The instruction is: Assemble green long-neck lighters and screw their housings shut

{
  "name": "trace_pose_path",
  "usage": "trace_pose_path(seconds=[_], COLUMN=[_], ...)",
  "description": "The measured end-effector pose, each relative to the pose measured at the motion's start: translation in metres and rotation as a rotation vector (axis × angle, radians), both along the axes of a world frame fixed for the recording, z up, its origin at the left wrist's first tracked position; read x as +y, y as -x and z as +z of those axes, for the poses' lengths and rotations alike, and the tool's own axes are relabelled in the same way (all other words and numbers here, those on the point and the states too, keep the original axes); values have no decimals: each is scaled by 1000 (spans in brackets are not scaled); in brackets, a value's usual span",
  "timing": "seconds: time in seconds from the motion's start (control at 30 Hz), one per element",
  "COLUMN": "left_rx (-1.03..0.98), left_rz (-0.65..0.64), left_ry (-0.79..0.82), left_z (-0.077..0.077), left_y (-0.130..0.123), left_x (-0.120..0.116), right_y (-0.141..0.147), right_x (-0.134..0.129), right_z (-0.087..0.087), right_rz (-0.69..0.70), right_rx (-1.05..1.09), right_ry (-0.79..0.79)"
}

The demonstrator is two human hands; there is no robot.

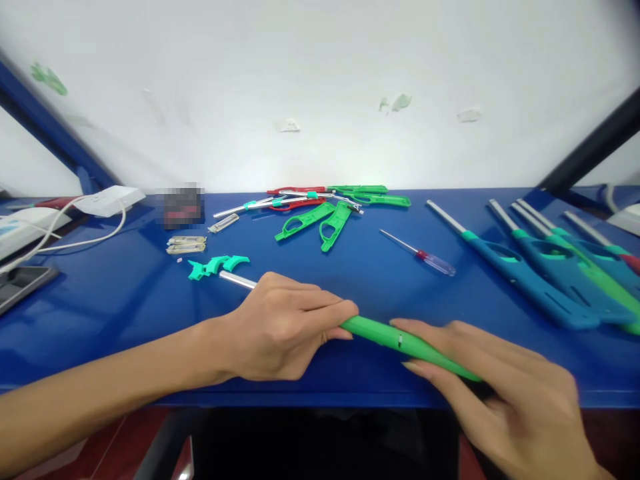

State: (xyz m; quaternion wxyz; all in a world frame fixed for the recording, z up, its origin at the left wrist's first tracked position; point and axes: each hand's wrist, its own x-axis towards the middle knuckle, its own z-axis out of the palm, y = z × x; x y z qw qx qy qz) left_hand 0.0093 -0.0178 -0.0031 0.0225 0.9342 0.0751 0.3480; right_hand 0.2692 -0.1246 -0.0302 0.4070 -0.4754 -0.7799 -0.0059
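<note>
Both hands grip one long green gas lighter [383,333], held nearly level above the table's front edge. My left hand [290,327] is wrapped round its front part, and a silver metal tube sticks out past the knuckles to the left. My right hand [505,387] pinches the handle end between thumb and fingers. A small dark slot shows on the green body between the hands. Beyond the left hand lie several teal plastic triggers [215,267]. A screwdriver [420,253] with a clear and red handle lies behind the right hand.
Several blue lighters [525,273] lie at the right. Green casing halves [305,223], red casing parts [295,203] and metal tubes are piled at the back by the wall. Small clear-wrapped packs [186,245] sit left of centre. White cables, power strips [110,200] and a phone [23,287] occupy the left.
</note>
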Motion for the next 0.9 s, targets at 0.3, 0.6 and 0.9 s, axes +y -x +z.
trace_pose_path(seconds=[0.3,0.6,0.9], left_rx=[77,135,90], left_rz=[49,212,109], left_ry=[-19,-47,-239], left_z=[-2,1,4], left_y=[1,3,0], left_x=[1,2,6], right_y=[-2,-4,-23], right_x=[1,10,2], right_z=[2,19,11], right_rz=[18,-91,125], right_rx=[21,258,148], right_ry=[63,307,557])
